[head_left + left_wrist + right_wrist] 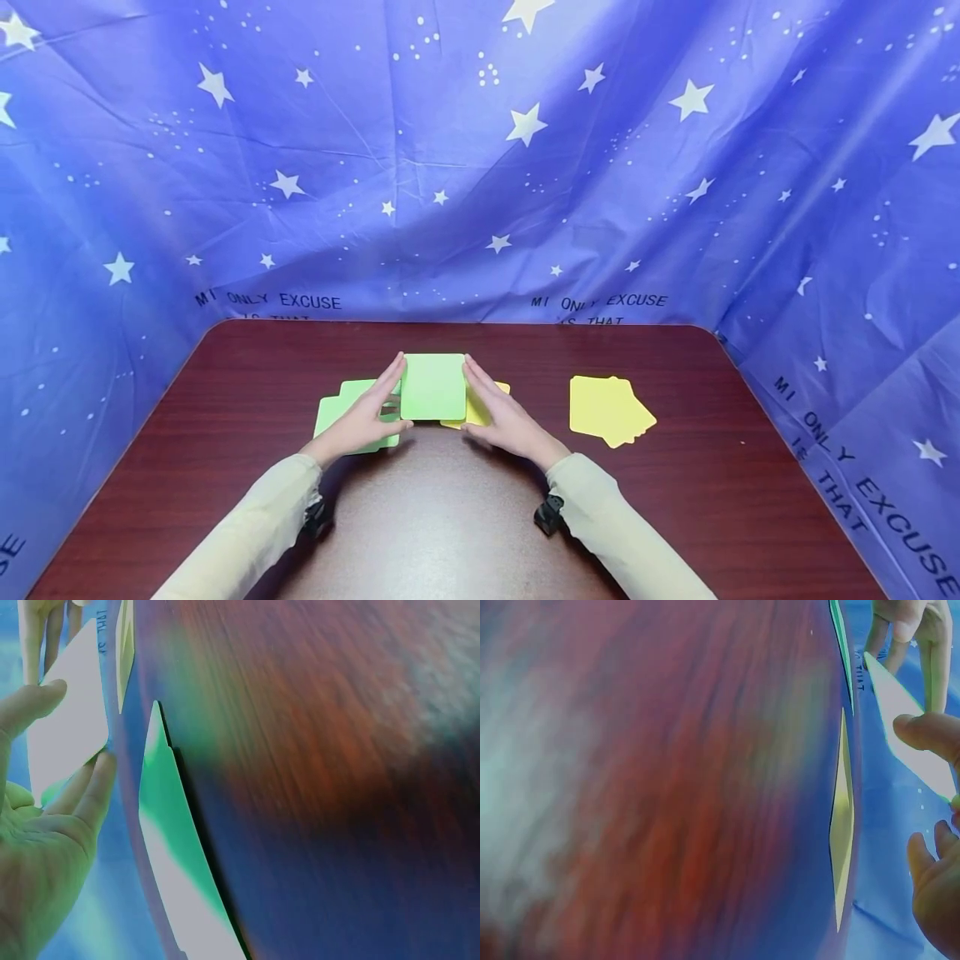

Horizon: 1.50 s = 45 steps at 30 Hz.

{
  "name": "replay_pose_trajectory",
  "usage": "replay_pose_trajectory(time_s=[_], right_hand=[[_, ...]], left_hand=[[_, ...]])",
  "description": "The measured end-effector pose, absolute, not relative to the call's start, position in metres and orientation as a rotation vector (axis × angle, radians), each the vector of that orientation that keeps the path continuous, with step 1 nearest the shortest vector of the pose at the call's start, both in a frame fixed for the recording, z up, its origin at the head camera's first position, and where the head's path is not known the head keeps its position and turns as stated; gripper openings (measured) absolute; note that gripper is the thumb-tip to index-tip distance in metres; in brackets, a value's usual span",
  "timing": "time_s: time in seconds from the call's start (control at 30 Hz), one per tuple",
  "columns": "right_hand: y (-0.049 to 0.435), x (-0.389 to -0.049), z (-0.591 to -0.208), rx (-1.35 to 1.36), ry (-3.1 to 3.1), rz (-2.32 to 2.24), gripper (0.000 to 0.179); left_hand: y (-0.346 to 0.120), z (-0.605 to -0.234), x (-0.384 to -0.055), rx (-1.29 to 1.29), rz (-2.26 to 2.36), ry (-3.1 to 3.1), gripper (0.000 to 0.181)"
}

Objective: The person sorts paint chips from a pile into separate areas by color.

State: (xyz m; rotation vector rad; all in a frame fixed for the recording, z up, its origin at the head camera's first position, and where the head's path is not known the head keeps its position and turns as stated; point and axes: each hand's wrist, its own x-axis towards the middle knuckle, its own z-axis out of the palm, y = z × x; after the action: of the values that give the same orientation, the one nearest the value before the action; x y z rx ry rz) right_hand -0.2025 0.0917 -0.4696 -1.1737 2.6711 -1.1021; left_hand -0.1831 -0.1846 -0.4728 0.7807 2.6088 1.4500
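A square green card (432, 387) is held up between the two hands at the middle of the table in the head view. The left hand (363, 423) holds its left edge, fingers stretched up the side and thumb lower down. At the opposite edge the right hand (510, 418) holds it in much the same way. In the left wrist view, the left thumb (41, 705) overlaps the pale face of the card. Part of a yellow card pile (476, 407) shows behind the right hand. Several green cards (335, 414) lie under and beside the left hand, partly hidden by it.
Fanned yellow cards (606, 407) lie on the right of the dark red wooden table (442, 508). A blue curtain (450, 167) with white stars hangs behind the table and along both sides. Each pale sleeve carries a black wrist device (550, 514).
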Motion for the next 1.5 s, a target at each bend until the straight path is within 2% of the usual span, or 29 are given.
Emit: replay_pose_trajectory(time_s=[0.33, 0.63, 1.07, 1.5], right_hand=[[0.080, -0.205, -0.473, -1.190, 2.717, -1.128, 0.084], [0.065, -0.205, -0.473, -1.180, 2.681, -1.162, 0.084], [0.049, -0.205, -0.473, -1.045, 2.671, -1.253, 0.091], [0.034, -0.204, -0.474, -1.139, 2.415, -1.476, 0.079]], left_hand=[[-0.192, -0.469, -0.178, 0.741, 1.510, 2.596, 0.107], [-0.209, -0.466, -0.176, 0.688, 1.694, 2.515, 0.098], [-0.227, -0.461, -0.170, 0.586, 1.739, 2.419, 0.098], [-0.234, -0.460, -0.165, 0.592, 1.784, 2.428, 0.099]])
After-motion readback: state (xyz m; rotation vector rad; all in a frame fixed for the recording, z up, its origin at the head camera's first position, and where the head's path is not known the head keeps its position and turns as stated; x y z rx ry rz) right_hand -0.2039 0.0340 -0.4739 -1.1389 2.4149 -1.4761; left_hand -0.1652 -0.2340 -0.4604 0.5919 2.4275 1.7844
